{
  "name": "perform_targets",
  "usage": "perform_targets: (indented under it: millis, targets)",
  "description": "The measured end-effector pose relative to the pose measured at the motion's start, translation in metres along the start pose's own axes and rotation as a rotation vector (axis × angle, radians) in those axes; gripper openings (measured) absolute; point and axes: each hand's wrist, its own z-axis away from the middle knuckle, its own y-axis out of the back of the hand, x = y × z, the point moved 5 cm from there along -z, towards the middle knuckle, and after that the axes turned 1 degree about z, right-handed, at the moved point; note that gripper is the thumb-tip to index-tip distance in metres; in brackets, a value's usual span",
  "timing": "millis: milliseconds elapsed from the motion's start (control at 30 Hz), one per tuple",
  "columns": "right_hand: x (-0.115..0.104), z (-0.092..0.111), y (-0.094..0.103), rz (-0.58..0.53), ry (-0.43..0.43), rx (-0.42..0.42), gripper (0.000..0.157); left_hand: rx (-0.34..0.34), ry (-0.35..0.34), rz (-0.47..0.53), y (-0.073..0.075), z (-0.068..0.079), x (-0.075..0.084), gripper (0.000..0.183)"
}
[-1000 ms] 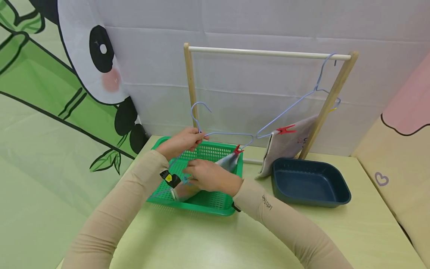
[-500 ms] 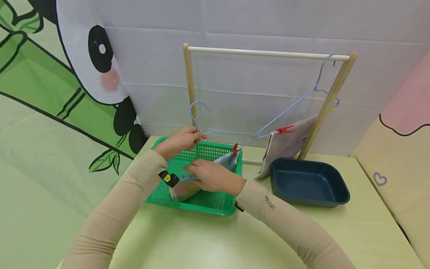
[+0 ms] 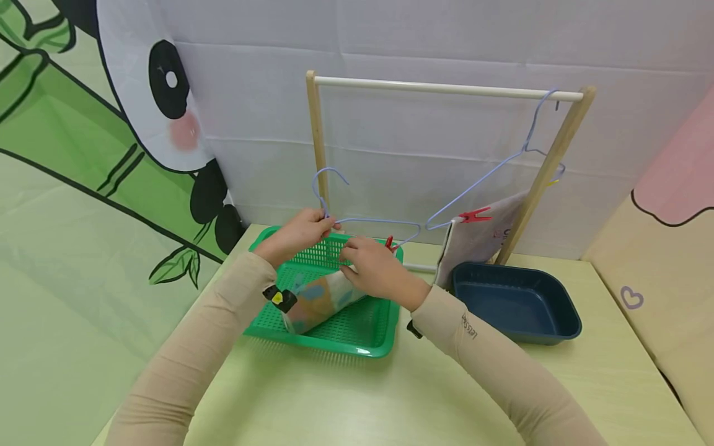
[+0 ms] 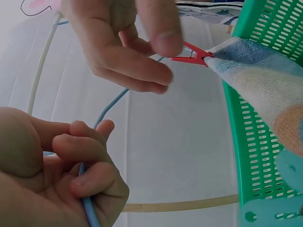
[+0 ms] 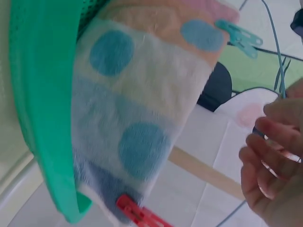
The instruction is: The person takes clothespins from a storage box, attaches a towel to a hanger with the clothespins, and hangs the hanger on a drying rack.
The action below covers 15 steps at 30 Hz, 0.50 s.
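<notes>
My left hand [image 3: 301, 235] grips a blue wire hanger [image 3: 379, 220] near its neck, with the hook pointing up. Below it, a folded towel [image 3: 318, 303] with coloured patches and blue dots lies slanting in the green basket [image 3: 357, 353]. A red clothespin [image 4: 194, 54] bites one corner of the towel by the hanger's end. At the other end of the towel a teal clothespin [image 5: 239, 38] is clipped. My right hand [image 3: 376, 266] hovers over the towel near the red clothespin, its fingers loosely bent and nothing seen between them.
Behind stands a wooden rack with a white rail [image 3: 446, 88]. Another blue hanger [image 3: 480, 179] hangs from it at the right, carrying a grey cloth [image 3: 474, 241] by a red clothespin [image 3: 475, 215]. A dark blue tub [image 3: 515, 303] sits on the table [image 3: 446, 396] in front.
My right hand has left the teal clothespin and moved right and up toward the red one, uncovering more of the towel. My left hand keeps its hold on the hanger, nearly still.
</notes>
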Motion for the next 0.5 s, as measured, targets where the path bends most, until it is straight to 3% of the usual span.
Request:
perform_targets:
  millis: [133,300,500]
  targets:
    - [0.011,0.002,0.010,0.025,-0.067,0.113,0.005,0.018,0.012,-0.006,0.000,0.000,-0.003,0.032]
    - [0.022,0.003,0.020,0.032,-0.124,0.240,0.015,0.040,-0.004,-0.041,0.000,0.003,-0.002,0.032]
    - [0.028,-0.001,0.029,0.133,-0.130,0.319,0.019,0.039,-0.020,-0.062,-0.003,0.006,0.002,0.031]
